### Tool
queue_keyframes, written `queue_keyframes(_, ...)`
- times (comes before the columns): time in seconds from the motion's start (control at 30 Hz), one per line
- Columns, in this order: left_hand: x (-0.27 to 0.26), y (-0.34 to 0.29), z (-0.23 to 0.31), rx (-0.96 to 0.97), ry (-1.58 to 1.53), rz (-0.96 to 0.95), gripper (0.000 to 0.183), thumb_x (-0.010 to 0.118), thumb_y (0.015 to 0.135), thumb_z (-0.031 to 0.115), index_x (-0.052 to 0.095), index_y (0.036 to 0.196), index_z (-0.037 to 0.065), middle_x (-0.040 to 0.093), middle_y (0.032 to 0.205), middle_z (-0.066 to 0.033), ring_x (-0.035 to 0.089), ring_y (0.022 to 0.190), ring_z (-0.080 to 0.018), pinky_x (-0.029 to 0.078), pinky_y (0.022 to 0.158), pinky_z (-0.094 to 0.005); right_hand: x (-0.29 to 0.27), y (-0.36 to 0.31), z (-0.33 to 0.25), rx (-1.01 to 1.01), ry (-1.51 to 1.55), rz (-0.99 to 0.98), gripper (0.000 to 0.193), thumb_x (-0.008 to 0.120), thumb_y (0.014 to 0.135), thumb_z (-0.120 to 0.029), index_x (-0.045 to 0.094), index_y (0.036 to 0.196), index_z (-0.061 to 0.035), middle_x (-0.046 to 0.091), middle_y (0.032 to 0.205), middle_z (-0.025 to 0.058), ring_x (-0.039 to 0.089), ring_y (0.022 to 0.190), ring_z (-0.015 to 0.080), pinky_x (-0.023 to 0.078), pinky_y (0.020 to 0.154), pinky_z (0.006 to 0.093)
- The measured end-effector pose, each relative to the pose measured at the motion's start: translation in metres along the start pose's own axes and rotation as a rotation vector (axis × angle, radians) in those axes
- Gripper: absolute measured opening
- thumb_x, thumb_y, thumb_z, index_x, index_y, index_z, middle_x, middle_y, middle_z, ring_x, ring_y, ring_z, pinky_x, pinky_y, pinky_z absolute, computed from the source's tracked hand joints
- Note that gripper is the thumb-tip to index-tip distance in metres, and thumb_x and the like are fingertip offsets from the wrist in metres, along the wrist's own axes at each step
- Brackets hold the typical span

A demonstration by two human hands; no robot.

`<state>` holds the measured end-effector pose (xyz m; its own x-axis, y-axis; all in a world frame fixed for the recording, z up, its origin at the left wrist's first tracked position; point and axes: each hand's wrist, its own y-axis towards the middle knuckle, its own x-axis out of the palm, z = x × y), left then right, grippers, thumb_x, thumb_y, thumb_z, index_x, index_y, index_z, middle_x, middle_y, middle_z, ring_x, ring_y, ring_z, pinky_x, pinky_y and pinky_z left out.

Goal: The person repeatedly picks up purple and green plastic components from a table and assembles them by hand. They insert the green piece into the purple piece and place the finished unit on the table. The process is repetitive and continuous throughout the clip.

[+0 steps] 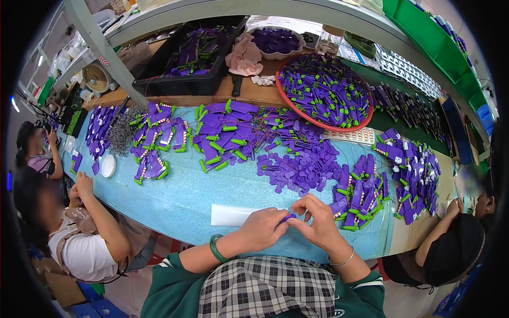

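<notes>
My left hand (263,231) is closed around a small purple piece (286,218), whose end shows past the fingertips. Close against it, my right hand (318,225) has its thumb and fingers curled in, the thumb meeting the purple piece. Whatever else lies between the right fingertips is too small to make out. Under the left hand lies a white strip (228,214) on the blue tabletop (191,199). Loose flat purple pieces (305,169) make a heap just beyond my hands. To the right of it is a pile of purple parts with green ends (358,199).
Purple-and-green parts (225,132) are heaped across the far side. Behind stand a red-rimmed basket (366,121) full of them and a black tray (183,87). A shelf post (111,58) rises at left. Co-workers sit at left (85,244) and right (456,249).
</notes>
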<state>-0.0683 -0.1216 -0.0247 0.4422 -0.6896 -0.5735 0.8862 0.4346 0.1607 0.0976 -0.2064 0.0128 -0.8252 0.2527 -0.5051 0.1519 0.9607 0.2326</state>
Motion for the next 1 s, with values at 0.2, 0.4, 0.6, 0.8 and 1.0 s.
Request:
queue_keyframes(0.2, -0.010, 0.002, 0.010, -0.226, -0.153, -0.214, 0.021, 0.051, 0.091, 0.021, 0.056, 0.087, 0.001, 0.060, 0.075, -0.0144, 0.060, 0.069, -0.0261, 0.046, 0.064, -0.0352, 0.015, -0.012, 0.016, 0.136, 0.172, -0.046, 0.013, 0.069, 0.081, -0.008, 0.060, 0.080, 0.0015, 0.056, 0.078, 0.0076, 0.055, 0.063, 0.0137, 0.045, 0.055, 0.0259)
queue_keyframes(0.4, -0.007, 0.002, 0.005, -0.306, -0.630, -0.016, 0.025, 0.047, 0.097, 0.023, 0.059, 0.093, 0.002, 0.057, 0.083, -0.0042, 0.055, 0.072, -0.0114, 0.045, 0.066, -0.0271, 0.029, -0.007, 0.033, 0.414, 0.904, 0.075, 0.026, 0.067, 0.080, -0.004, 0.056, 0.103, -0.0020, 0.057, 0.083, 0.0028, 0.056, 0.073, 0.0108, 0.046, 0.065, 0.0245)
queue_keyframes(0.6, -0.013, 0.008, -0.005, -0.100, -0.338, 0.272, 0.025, 0.045, 0.098, 0.019, 0.062, 0.098, 0.000, 0.049, 0.090, -0.0045, 0.050, 0.075, -0.0112, 0.043, 0.066, -0.0244, 0.028, 0.004, 0.017, 0.223, 0.363, -0.051, 0.041, 0.064, 0.076, -0.001, 0.052, 0.115, -0.0048, 0.059, 0.091, 0.0051, 0.059, 0.084, 0.0182, 0.048, 0.073, 0.0302)
queue_keyframes(0.8, -0.044, 0.001, -0.006, -0.100, -0.251, 0.391, 0.022, 0.047, 0.097, 0.014, 0.064, 0.097, -0.001, 0.050, 0.084, -0.0047, 0.051, 0.073, -0.0120, 0.043, 0.064, -0.0248, -0.030, 0.013, 0.018, -0.029, -0.739, 0.131, 0.048, 0.069, 0.068, -0.003, 0.055, 0.115, -0.0033, 0.060, 0.080, 0.0075, 0.059, 0.083, 0.0261, 0.046, 0.077, 0.0372)
queue_keyframes(1.0, -0.014, 0.009, -0.003, -0.088, -0.308, 0.296, 0.021, 0.048, 0.096, 0.013, 0.064, 0.099, -0.001, 0.050, 0.085, -0.0044, 0.051, 0.074, -0.0119, 0.042, 0.066, -0.0257, 0.004, 0.006, 0.007, 0.186, 0.368, 0.098, 0.042, 0.066, 0.079, -0.005, 0.053, 0.119, -0.0034, 0.057, 0.077, 0.0016, 0.056, 0.077, 0.0196, 0.045, 0.073, 0.0363)
